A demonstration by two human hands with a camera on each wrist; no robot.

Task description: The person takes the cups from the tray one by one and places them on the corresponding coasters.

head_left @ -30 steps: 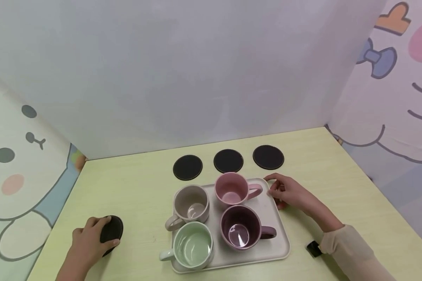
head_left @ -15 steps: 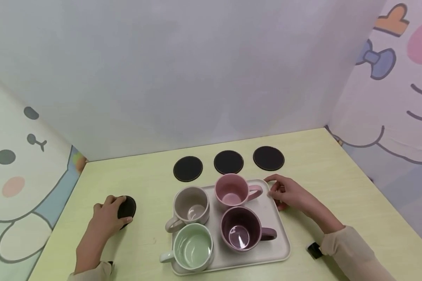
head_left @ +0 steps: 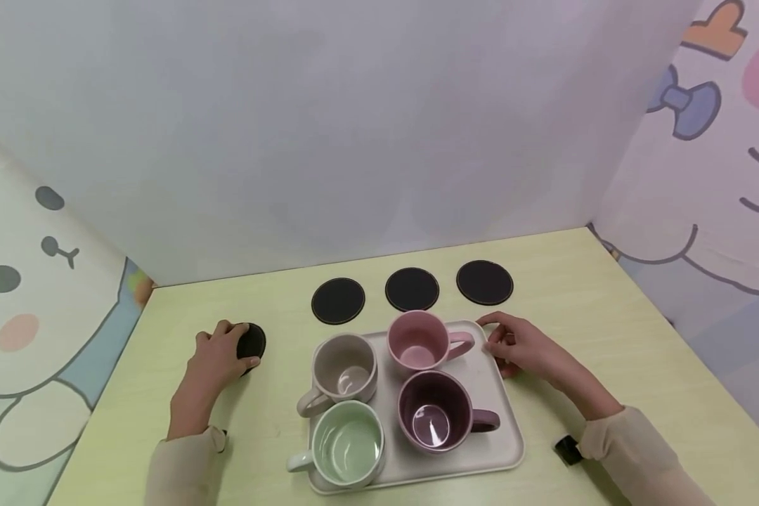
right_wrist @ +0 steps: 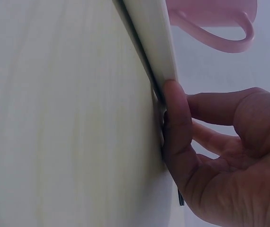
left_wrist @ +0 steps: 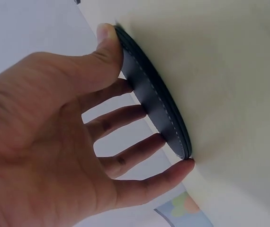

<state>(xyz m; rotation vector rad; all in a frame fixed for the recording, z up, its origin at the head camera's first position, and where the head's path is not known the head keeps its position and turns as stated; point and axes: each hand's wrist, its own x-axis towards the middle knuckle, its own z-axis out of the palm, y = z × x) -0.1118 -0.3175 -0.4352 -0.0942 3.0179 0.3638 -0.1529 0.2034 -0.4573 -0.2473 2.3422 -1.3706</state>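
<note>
My left hand (head_left: 218, 358) grips a round black coaster (head_left: 251, 341) on the left side of the table, fingers over its far edge and thumb on its near edge. In the left wrist view the coaster (left_wrist: 149, 94) tilts close over the table, showing light stitching and a layered-looking edge. My right hand (head_left: 519, 344) holds the far right corner of a white tray (head_left: 481, 453) with curled fingers, thumb near the rim. On the tray stand a pink mug (head_left: 414, 337), a grey-beige mug (head_left: 341, 365), a dark purple mug (head_left: 433, 411) and a light green mug (head_left: 348, 443).
Three more black coasters, the left one (head_left: 338, 301), the middle one (head_left: 412, 289) and the right one (head_left: 484, 282), lie in a row behind the tray. White walls with cartoon prints (head_left: 683, 105) border the yellowish table (head_left: 183, 309).
My left hand has carried the coaster away from me and to the right along the table's left side. The right hand has stayed at the tray's corner, and the mugs have not moved.
</note>
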